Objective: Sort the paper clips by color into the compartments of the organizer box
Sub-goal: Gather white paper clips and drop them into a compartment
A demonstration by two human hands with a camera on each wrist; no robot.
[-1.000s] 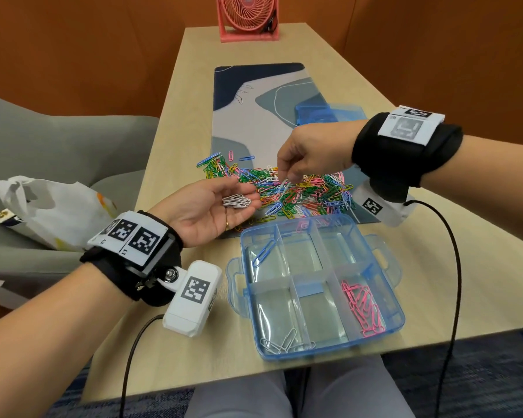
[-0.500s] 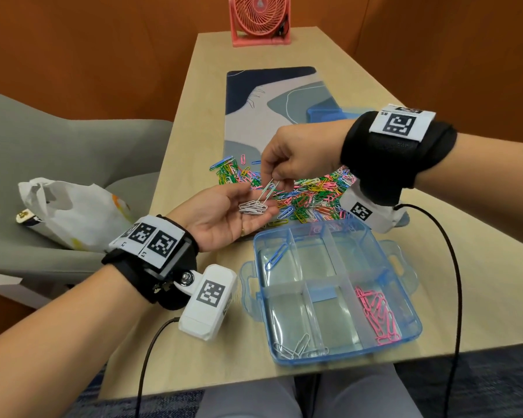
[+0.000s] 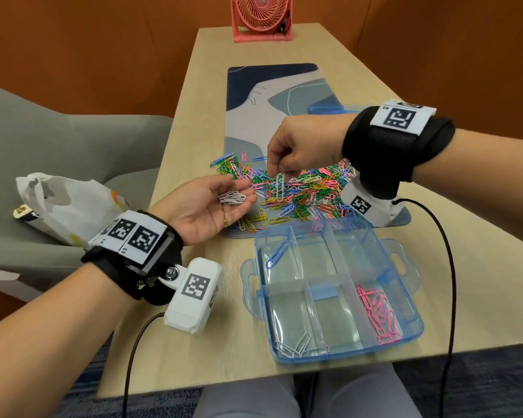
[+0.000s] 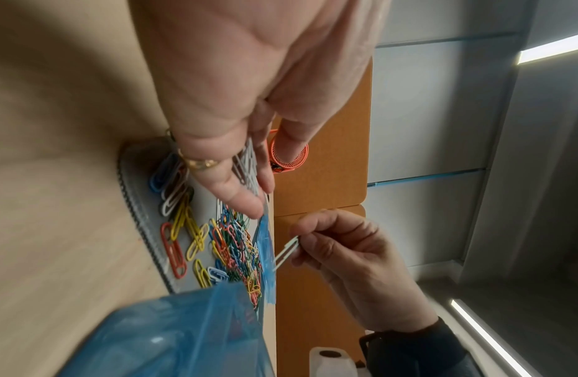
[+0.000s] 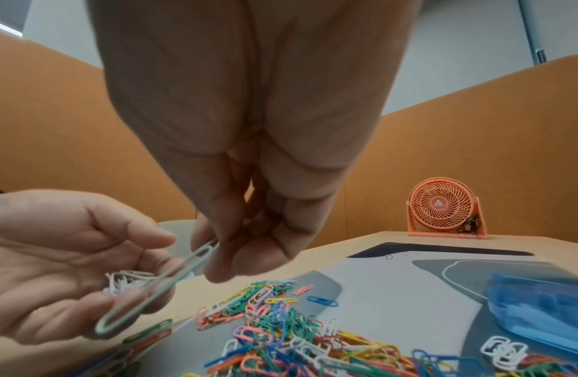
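Observation:
My left hand [image 3: 206, 206] lies palm up over the table's left side, fingers relaxed, carrying a small heap of white clips [image 3: 231, 197]. My right hand [image 3: 280, 171] pinches a large white paper clip [image 3: 280, 188] that hangs just right of the left fingertips, above the mixed pile of coloured clips [image 3: 308, 188]. In the right wrist view the held clip [image 5: 152, 290] slants down in front of the left fingers [image 5: 142, 239]. The blue organizer box [image 3: 254, 285] stands open near me. It holds one blue clip [image 3: 277, 253], pink clips [image 3: 378, 315] and white clips [image 3: 299, 346] in separate compartments.
The pile lies on a desk mat [image 3: 272, 95], with a blue lid [image 3: 326, 108] behind my right wrist. A pink fan [image 3: 261, 18] stands at the table's far end. A grey chair with a white bag [image 3: 70, 203] is to the left. Sensor cables [image 3: 450, 267] trail over the table's front edge.
The right hand picked a large white clip out of the pile and carried it left toward the left palm. The left hand stayed palm up with its white clips.

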